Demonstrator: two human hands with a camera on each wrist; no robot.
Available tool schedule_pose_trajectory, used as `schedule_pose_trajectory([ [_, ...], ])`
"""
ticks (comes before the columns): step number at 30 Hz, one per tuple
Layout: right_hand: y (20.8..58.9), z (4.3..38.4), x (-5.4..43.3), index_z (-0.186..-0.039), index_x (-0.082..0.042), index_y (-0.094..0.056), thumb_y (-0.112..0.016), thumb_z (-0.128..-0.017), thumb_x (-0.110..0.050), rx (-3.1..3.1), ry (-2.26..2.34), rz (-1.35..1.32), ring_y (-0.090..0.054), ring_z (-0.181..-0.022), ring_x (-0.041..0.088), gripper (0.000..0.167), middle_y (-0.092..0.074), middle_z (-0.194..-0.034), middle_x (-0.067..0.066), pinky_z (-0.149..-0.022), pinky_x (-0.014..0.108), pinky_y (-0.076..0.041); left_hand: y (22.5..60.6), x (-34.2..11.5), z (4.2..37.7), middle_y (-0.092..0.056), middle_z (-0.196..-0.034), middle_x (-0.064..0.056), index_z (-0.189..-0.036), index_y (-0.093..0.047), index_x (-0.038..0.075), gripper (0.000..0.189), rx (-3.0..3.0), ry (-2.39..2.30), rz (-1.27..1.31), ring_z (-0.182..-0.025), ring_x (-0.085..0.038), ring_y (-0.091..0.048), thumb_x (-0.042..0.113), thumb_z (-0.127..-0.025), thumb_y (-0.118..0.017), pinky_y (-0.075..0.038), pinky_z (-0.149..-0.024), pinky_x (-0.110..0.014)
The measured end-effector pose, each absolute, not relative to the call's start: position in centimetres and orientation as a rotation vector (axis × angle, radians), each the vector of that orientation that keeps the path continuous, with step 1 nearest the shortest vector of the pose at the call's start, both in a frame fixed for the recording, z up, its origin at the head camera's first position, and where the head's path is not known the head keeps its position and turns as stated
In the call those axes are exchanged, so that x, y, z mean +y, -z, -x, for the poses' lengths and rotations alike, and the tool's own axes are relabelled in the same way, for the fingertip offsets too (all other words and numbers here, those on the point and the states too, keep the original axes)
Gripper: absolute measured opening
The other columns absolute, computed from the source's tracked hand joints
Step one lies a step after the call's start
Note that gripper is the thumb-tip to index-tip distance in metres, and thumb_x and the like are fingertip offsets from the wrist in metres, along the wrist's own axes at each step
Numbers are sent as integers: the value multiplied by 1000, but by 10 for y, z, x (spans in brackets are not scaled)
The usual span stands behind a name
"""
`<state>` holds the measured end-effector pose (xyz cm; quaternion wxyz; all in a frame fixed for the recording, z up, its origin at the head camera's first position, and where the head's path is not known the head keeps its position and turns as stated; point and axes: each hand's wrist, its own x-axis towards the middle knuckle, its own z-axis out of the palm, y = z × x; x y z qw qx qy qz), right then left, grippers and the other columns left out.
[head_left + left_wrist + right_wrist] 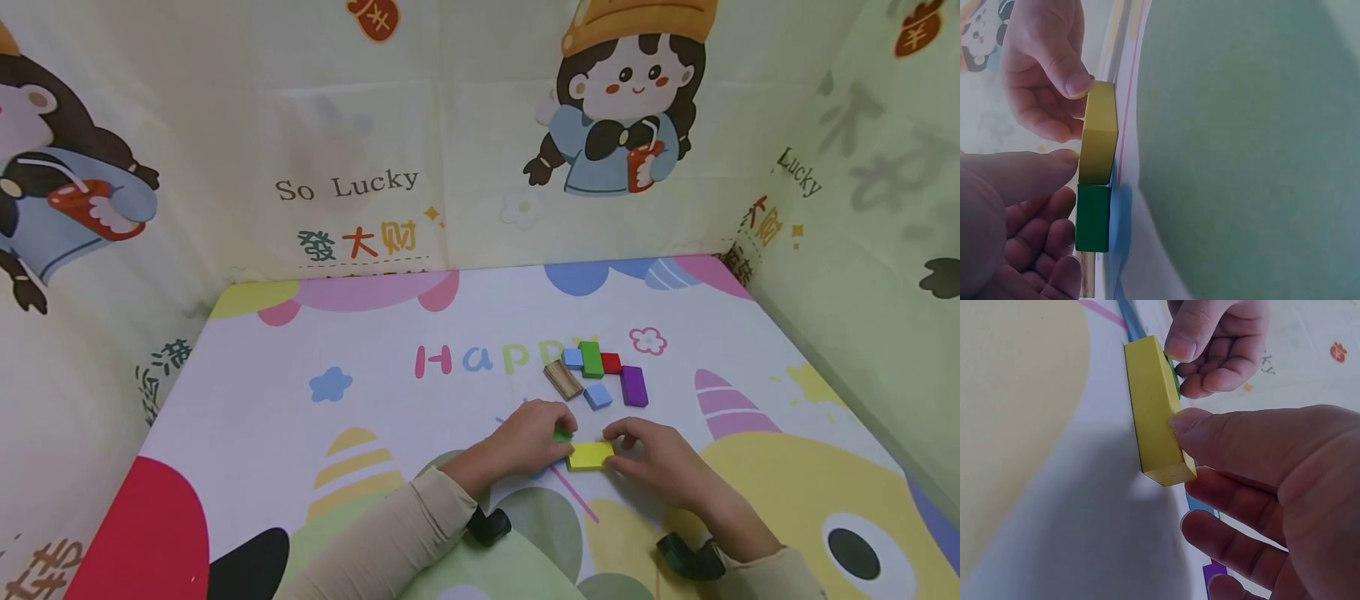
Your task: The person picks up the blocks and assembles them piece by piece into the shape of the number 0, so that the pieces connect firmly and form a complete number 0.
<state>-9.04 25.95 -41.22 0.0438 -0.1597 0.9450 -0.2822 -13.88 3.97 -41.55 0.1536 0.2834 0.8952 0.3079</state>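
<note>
A long yellow block (590, 457) lies between my two hands, with a green block (1093, 217) against one end of it. My left hand (534, 435) is over the green block in the head view. Its thumb (1060, 164) comes to the yellow block's edge, beside the joint, while the other fingers hang loosely curled. At the yellow block's other end is my right hand (663, 462). Its thumb (1191, 425) touches an upper edge there, the index finger beside the end corner. Neither hand plainly pinches a block.
Behind the hands, several blocks form a loose group: a wood-brown one (563, 380), a light blue one (597, 396), a purple one (634, 387), an upright-looking green one (591, 360), a red one (611, 363) and another light blue one (572, 359). A printed cloth (420, 333) covers the table.
</note>
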Motion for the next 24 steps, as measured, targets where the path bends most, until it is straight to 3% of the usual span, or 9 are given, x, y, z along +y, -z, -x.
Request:
schedule_pose_trajectory([
  [14, 408, 90, 261, -108, -10, -70, -82, -84, -20, 2881, 872, 473, -58, -87, 15, 28, -68, -100, -6, -76, 35, -50, 418, 42, 138, -63, -91, 9, -103, -70, 13, 18, 2558, -932, -767, -87, -7, -52, 19, -88, -79, -46, -86, -22],
  [24, 405, 111, 257, -122, -5, -65, -79, -88, -20, 2939, 1006, 364, -63, -99, 28, 39, -68, -110, 9, -83, 47, -53, 419, 41, 139, -63, -92, 9, -103, -69, 13, 18, 2536, -960, -765, -86, -7, -53, 18, -88, -78, -47, -85, -21],
])
